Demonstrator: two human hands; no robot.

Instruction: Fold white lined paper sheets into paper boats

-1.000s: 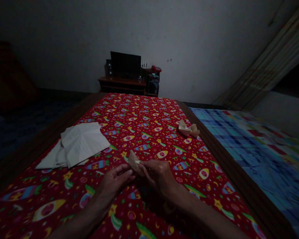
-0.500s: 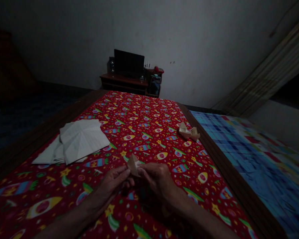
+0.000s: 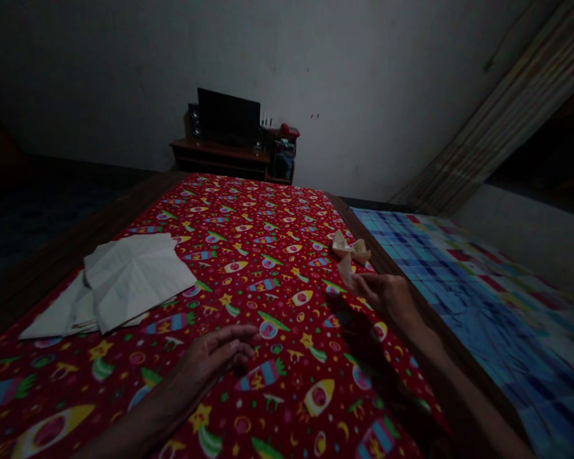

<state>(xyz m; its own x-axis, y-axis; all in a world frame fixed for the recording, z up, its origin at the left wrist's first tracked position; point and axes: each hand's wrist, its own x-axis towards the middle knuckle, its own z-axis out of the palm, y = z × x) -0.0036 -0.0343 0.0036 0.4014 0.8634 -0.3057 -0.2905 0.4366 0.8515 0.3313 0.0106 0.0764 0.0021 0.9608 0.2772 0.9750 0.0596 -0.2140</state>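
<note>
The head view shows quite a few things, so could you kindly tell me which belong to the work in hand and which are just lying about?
Likely in use:
folded piece in the right hand
folded paper shapes just beyond
paper sheets
red cloth beneath

Probably just there:
screen
speaker
curtain
blue checked fabric

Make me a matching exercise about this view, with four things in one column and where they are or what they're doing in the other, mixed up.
Column one
1. Left hand
2. Right hand
3. Pale paper sheets
4. Black screen

Column two
A. Standing on the brown stand by the far wall
B. Pinching a small folded piece
C. Holding nothing, fingers slightly curled
D. Overlapping at the left side of the red cloth

Right pairs: 1-C, 2-B, 3-D, 4-A
</note>
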